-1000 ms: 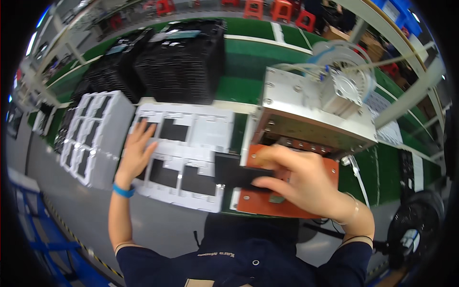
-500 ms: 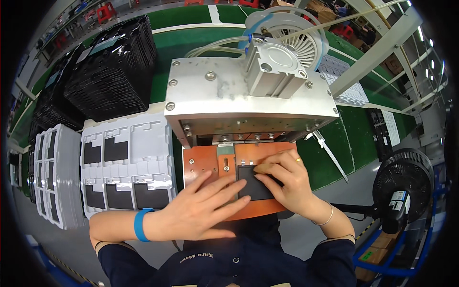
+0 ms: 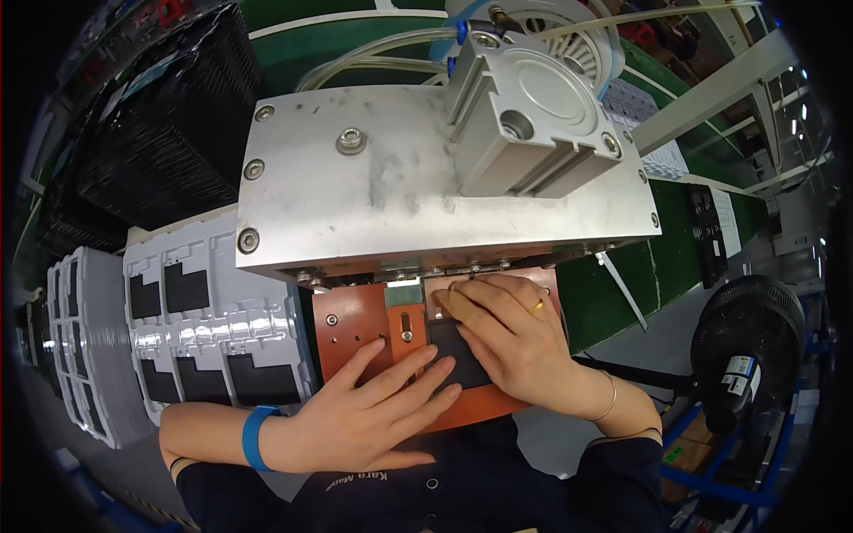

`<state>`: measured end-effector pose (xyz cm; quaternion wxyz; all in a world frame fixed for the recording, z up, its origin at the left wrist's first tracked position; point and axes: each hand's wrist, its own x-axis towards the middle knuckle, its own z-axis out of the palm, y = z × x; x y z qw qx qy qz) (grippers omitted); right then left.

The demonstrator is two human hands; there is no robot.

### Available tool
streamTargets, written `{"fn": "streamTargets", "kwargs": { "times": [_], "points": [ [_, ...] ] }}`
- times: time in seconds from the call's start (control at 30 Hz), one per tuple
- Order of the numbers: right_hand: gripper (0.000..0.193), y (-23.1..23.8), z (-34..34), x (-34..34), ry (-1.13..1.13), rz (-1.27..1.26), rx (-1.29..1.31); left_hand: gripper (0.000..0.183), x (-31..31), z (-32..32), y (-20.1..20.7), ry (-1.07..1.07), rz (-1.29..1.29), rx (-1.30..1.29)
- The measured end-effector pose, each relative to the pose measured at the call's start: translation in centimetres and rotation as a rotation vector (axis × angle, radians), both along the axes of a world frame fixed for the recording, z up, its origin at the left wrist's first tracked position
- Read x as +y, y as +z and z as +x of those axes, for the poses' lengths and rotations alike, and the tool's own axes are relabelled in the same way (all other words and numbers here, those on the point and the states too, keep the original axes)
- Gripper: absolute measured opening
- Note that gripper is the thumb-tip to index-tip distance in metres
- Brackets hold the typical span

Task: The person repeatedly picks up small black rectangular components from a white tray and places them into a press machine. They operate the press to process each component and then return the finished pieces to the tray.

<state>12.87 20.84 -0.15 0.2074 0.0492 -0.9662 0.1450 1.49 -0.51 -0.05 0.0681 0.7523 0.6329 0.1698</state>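
Note:
A flat dark-grey piece [image 3: 453,353] lies on the orange fixture plate [image 3: 354,313], under the front of a metal press [image 3: 382,209]. My left hand [image 3: 369,410] rests with its fingers spread over the plate, fingertips at the piece's left edge. From the right, my right hand [image 3: 515,342] reaches over the piece. Its fingers are bent and held together, their tips at the far edge below the press front, where they cover part of the piece. Whether they pinch or only press it cannot be made out.
White trays [image 3: 227,311] with dark notched pieces sit at the left, beside more stacked trays [image 3: 102,320]. Black trays [image 3: 169,133] are piled behind them. A caliper [image 3: 626,293] lies on the green bench [image 3: 662,258] to the right. A black fan [image 3: 746,346] stands near my right arm.
My view has moved closer to the press. My right hand's fingertips have shifted from the piece's surface to its far edge. The left hand stays spread beside the piece.

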Motion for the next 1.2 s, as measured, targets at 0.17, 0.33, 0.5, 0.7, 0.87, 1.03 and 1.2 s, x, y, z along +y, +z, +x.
{"fn": "streamTargets", "kwargs": {
  "times": [0.17, 0.33, 0.5, 0.7, 0.87, 1.03, 1.2],
  "points": [
    [0.037, 0.0, 0.4, 0.2, 0.051, -0.012, -0.047, 0.069, 0.1, 0.0, -0.2, 0.001, -0.008, 0.032],
    [0.034, 0.2, 0.2, 0.0, -0.019, -0.044, -0.021, 0.07, 0.3, -0.1, 0.0, 0.008, -0.023, 0.024],
    [0.039, 1.5, 3.8, 0.2, -0.045, -0.237, -0.078, 0.075, 0.1, -0.3, 0.0, 0.011, -0.04, -0.091],
    [0.039, 0.9, 3.4, 1.2, 0.008, -0.19, -0.115, 0.078, 1.1, -1.6, 0.6, 0.028, -0.051, -0.133],
    [0.032, 0.7, 1.5, 2.2, 0.033, -0.225, -0.073, 0.077, 2.3, -2.7, 0.2, 0.073, -0.011, -0.1],
    [0.032, 0.7, 1.3, 2.2, 0.034, -0.239, -0.096, 0.074, 2.2, -2.6, 0.1, 0.084, -0.025, -0.111],
    [0.032, 0.8, 1.2, 2.4, 0.038, -0.249, -0.104, 0.072, 2.2, -2.6, 0.1, 0.091, -0.036, -0.123]
  ]
}}
